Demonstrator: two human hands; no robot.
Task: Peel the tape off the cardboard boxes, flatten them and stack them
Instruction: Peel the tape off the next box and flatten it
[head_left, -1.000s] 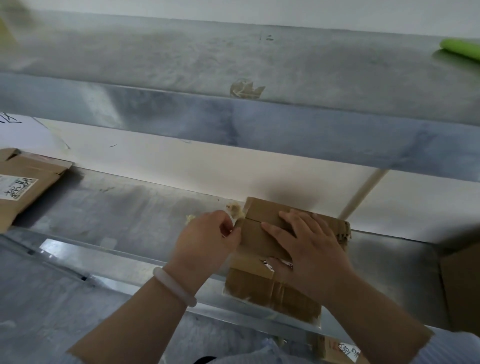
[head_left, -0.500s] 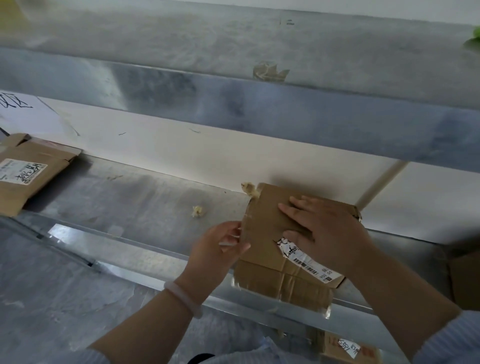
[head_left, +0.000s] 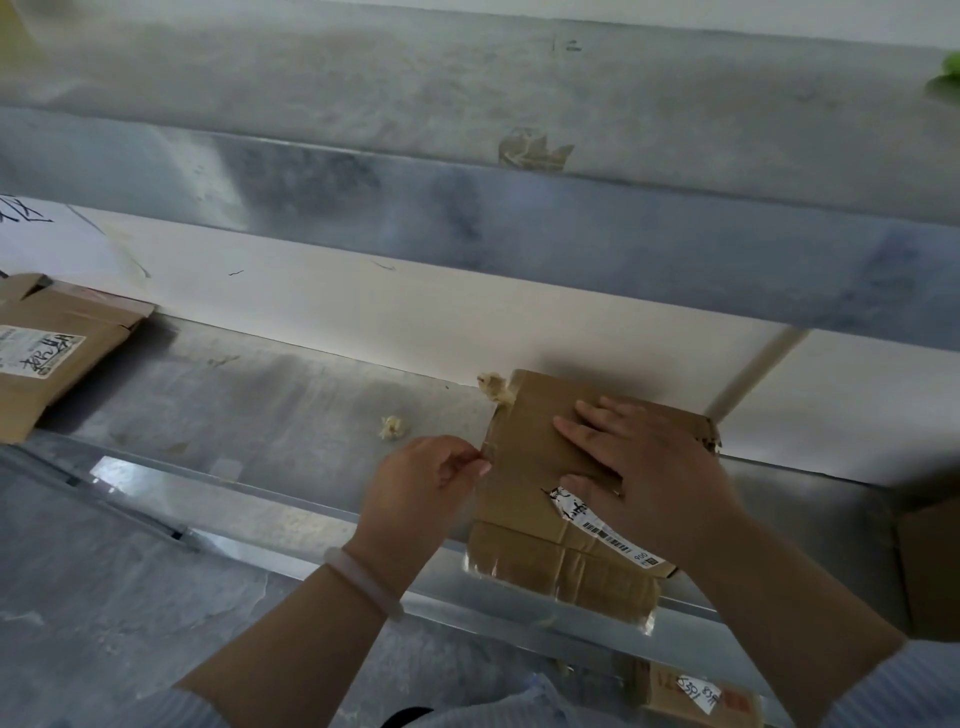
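cardboard box (head_left: 524, 499) lay flat on the metal shelf (head_left: 260, 405), near edge overhanging. right hand (head_left: 649, 467) pressed it down, fingers straight; left hand (head_left: 421, 488) pinched tape (head_left: 488, 452) at its left edge. risk: a sharp pull could snap the strip or drag the box off

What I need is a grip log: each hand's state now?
Left hand: pinching the tape strip.
Right hand: open, pressing on the cardboard box.

Matt brown cardboard box (head_left: 524, 499) w/ glossy clear tape (head_left: 480, 564), paper label (head_left: 605, 535); dull scuffed metal worktop (head_left: 270, 410).
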